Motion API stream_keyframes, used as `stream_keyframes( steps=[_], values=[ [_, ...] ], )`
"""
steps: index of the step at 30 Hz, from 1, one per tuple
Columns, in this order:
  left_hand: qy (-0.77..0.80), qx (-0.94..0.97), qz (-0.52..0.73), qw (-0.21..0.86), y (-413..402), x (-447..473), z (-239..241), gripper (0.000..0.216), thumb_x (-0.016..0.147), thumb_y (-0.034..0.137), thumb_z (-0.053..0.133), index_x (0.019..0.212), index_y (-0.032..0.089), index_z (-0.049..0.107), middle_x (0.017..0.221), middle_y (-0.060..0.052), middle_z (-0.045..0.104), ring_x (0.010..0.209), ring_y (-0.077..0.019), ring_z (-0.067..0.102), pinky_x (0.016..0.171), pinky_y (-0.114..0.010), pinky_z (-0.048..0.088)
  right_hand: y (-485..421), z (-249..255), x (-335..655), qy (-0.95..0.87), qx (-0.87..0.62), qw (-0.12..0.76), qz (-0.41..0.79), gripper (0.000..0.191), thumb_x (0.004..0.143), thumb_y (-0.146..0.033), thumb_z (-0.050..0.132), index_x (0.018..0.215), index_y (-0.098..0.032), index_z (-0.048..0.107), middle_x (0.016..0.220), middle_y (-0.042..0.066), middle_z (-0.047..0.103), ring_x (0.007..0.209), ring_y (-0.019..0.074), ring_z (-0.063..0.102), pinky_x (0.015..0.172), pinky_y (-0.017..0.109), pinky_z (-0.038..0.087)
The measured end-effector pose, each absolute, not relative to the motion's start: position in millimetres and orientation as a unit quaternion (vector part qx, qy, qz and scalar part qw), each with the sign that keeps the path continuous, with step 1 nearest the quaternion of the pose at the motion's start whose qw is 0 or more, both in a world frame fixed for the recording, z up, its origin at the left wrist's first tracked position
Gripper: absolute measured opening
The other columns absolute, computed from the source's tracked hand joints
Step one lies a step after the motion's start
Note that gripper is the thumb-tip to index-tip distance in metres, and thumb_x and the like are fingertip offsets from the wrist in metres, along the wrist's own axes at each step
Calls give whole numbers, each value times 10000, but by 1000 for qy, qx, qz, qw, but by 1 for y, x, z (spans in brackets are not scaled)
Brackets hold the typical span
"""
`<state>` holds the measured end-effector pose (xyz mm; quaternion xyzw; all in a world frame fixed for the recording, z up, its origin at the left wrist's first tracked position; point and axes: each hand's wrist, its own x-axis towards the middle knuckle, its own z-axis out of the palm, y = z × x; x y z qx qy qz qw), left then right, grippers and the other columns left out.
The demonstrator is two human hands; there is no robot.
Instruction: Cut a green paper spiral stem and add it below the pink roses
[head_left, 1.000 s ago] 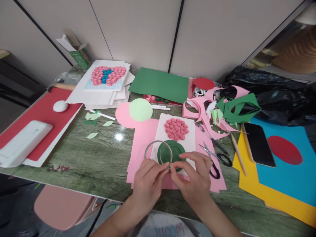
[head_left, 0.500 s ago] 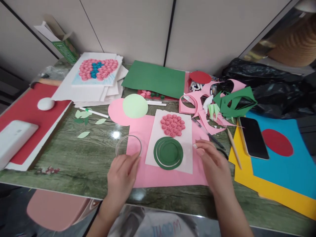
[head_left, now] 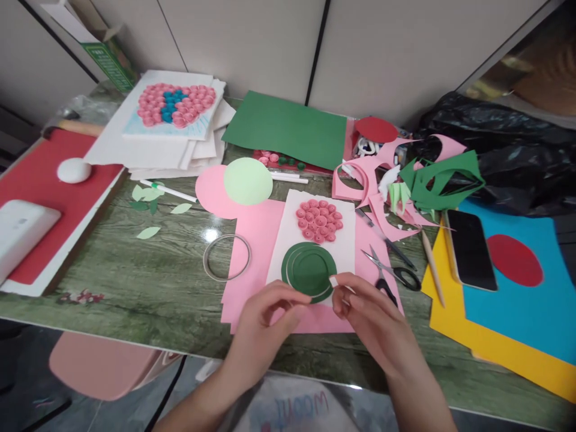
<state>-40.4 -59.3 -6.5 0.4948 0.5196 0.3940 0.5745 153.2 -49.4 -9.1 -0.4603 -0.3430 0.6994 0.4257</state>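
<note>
My left hand (head_left: 270, 324) is at the lower edge of a green paper disc (head_left: 310, 273), thumb and index finger apart and nothing visible between them; whether the index fingertip touches it is unclear. My right hand (head_left: 373, 315) is beside the disc's right edge, fingers curled, with a small white piece (head_left: 333, 281) at the fingertips. The disc lies on a white sheet (head_left: 344, 258), below a cluster of pink paper rolls (head_left: 319, 221). Pink paper (head_left: 256, 240) is underneath. A thin ring like a tape roll (head_left: 206, 264) lies left of my left hand.
Scissors (head_left: 382, 267) and a craft knife (head_left: 387, 239) lie right of the sheet. A wooden stick (head_left: 432, 270) and a phone (head_left: 471, 249) are farther right. Paper offcuts (head_left: 445, 180) pile up behind. Cut leaves (head_left: 148, 232) and a white pen (head_left: 173, 193) lie left.
My left hand has let go of the ring, leaving it on the table, and moved right to the green disc. My right hand has shifted left towards the disc. The view has tilted slightly.
</note>
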Motion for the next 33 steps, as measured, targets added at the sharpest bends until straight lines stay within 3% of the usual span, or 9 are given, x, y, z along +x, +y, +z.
stream_keyframes(
  steps=[4, 11, 16, 21, 26, 29, 33],
  values=[
    [462, 316, 382, 735, -53, -15, -10, 107, 757, 249, 656, 810, 156, 659, 748, -14, 636, 706, -106, 568, 648, -218, 422, -57, -5, 148, -411, -438, 415, 684, 224, 868, -262, 532, 1048, -297, 660, 916, 32, 523, 741, 141, 501, 657, 287, 397],
    [421, 157, 421, 788, -57, -1, -14, 216, 717, 301, 698, 658, 130, 581, 607, 13, 582, 586, -75, 512, 580, -201, 372, -63, -12, 151, -485, -466, 368, 642, 232, 891, -244, 494, 1058, -322, 635, 997, 30, 502, 883, 166, 520, 741, 293, 426],
    [438, 149, 443, 768, -62, 3, -17, 180, 697, 241, 699, 628, 132, 573, 587, 31, 513, 571, -73, 461, 567, -207, 350, -63, -9, 149, -584, -544, 335, 500, 146, 874, -251, 525, 948, -296, 643, 1032, 35, 512, 1048, 189, 488, 846, 302, 407],
    [458, 207, 428, 751, -63, 5, -21, 174, 732, 262, 669, 655, 139, 572, 607, 30, 485, 589, -82, 443, 565, -209, 342, -59, -6, 143, -629, -599, 311, 386, 101, 865, -277, 519, 856, -237, 611, 1010, 53, 531, 954, 197, 514, 750, 311, 413],
    [481, 356, 426, 678, -66, -2, -20, 148, 769, 228, 629, 667, 143, 562, 672, 11, 491, 638, -95, 451, 587, -215, 349, -50, -1, 149, -644, -633, 316, 292, 95, 836, -253, 563, 924, -227, 539, 864, 31, 523, 784, 179, 516, 677, 322, 409],
    [498, 439, 416, 622, -69, -8, -21, 115, 800, 211, 591, 703, 149, 576, 710, -12, 528, 672, -114, 488, 609, -230, 376, -48, 5, 154, -674, -607, 318, 275, 45, 834, -221, 579, 797, -236, 559, 821, 25, 511, 800, 180, 518, 687, 323, 409],
    [507, 518, 411, 553, -72, -15, -22, 83, 825, 192, 558, 758, 154, 589, 719, -23, 551, 685, -120, 508, 625, -236, 409, -50, 9, 155, -742, -544, 289, 265, 75, 817, -193, 611, 851, -261, 614, 855, 24, 528, 820, 176, 536, 708, 325, 421]
  ],
)
